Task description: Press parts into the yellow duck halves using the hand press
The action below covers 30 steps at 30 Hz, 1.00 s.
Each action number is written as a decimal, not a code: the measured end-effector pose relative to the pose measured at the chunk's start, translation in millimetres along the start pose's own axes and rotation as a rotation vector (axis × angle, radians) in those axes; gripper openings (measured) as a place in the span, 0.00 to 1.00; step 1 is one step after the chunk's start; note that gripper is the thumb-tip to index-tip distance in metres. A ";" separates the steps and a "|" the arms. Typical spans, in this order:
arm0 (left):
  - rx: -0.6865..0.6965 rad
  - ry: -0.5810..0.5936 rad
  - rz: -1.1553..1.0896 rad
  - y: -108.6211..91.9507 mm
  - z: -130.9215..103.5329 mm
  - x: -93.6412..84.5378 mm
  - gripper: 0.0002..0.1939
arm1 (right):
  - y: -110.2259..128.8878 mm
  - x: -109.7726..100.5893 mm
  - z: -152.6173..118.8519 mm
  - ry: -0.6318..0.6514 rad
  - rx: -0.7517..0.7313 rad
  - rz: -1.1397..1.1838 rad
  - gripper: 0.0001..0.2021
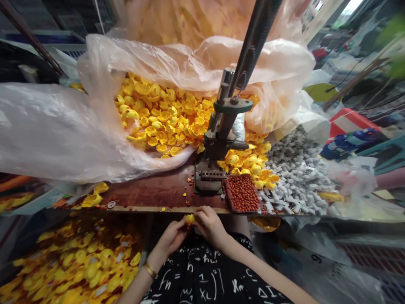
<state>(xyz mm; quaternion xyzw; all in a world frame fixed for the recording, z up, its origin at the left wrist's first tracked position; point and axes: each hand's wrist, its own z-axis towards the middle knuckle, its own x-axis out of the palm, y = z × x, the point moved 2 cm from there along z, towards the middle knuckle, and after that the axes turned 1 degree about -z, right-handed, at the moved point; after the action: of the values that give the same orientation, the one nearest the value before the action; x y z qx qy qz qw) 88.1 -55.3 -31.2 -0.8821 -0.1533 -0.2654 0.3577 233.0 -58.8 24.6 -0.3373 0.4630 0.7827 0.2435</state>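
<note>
Between my two hands, just in front of the table edge, is a small yellow plastic piece [190, 218]. My left hand [175, 235] pinches it from the left side, and a bit of orange-red shows below it. My right hand [209, 226] has its fingers closed on the piece from the other side. Fingers cover most of the piece, so its full shape is hidden. Beyond my hands stands a small hand press [221, 139] with a dark metal base. Beside that base sits a clear tray [230, 202] of small red-brown beads [243, 192].
A big plastic bag [136, 55] lies open with many yellow shell pieces [164, 118]. White-grey small parts [294, 173] are heaped at the right. More yellow pieces [91, 270] fill a container at lower left. Scraps and a washer [111, 204] lie along the table edge [136, 210].
</note>
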 end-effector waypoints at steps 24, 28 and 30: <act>0.880 -0.846 1.758 -258.4 92.4 37.4 0.20 | -177.3 -201.6 42.6 -0.692 0.451 -0.193 0.07; 1.100 -0.733 1.647 -240.3 70.0 8.2 0.14 | -241.5 -235.6 56.1 -0.707 0.527 -0.184 0.10; 1.149 -0.734 1.568 -234.4 50.7 4.1 0.12 | -251.9 -236.6 62.8 -0.721 0.542 -0.169 0.14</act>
<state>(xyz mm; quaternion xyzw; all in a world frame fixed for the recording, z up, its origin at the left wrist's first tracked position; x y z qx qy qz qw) 1.6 144.6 69.5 -0.4574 0.2604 0.4396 0.7278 543.4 94.7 83.3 -0.0043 0.5076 0.6782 0.5314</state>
